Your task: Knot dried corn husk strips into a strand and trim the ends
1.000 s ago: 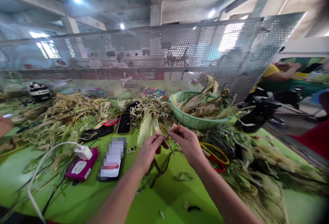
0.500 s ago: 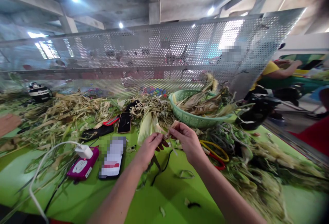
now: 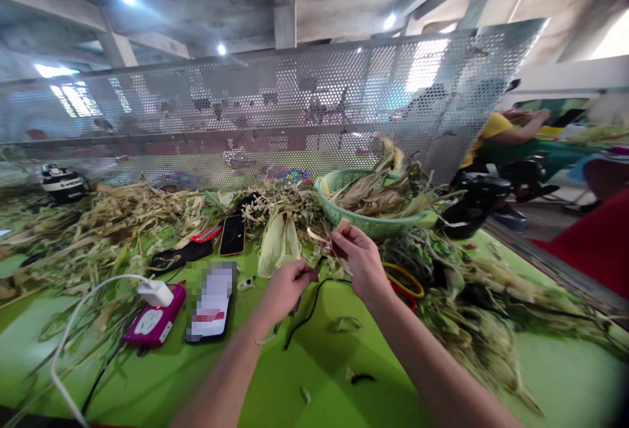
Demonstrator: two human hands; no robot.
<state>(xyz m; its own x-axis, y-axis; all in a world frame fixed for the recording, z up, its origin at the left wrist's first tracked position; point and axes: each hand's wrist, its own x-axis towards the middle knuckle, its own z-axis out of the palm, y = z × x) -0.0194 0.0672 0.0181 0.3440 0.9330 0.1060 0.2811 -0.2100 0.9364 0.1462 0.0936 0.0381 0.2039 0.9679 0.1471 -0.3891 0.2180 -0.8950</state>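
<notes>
Fingertips [image 3: 345, 240] of the right hand [image 3: 362, 264] pinch the top of a pale husk strip [image 3: 342, 225], whose tip pokes up above them. The curled fingers [image 3: 305, 274] of the left hand [image 3: 287, 285] are closed tight just below and to the left, apparently on the strip's lower end, though the grip itself is partly hidden. The strip is held just above a bright green table [image 3: 319, 375], in front of a green basket [image 3: 366, 223] heaped with dry husks. Just beyond the left hand lies an ear of corn [image 3: 278, 248] in its pale green wrapping, and a black cord [image 3: 307, 313] snakes across the table under the hands. Yellow and red rings [image 3: 405, 278] lie just beside the right wrist, at the edge of a tangled pile of stalks [image 3: 484, 310] that spreads to the right. To the left, a dark phone [image 3: 233, 234] rests face up near a second phone [image 3: 211, 300] and a pink power strip [image 3: 153, 324], which carries a white plug [image 3: 156, 293] with a white cable [image 3: 73, 326] looping toward the table's near edge. A long heap of dried husks [image 3: 113, 218] runs along the back of the table, against a perforated metal screen [image 3: 295, 107]. Past the screen's right end, another person in a yellow top [image 3: 491, 132] is at work at a separate table.
</notes>
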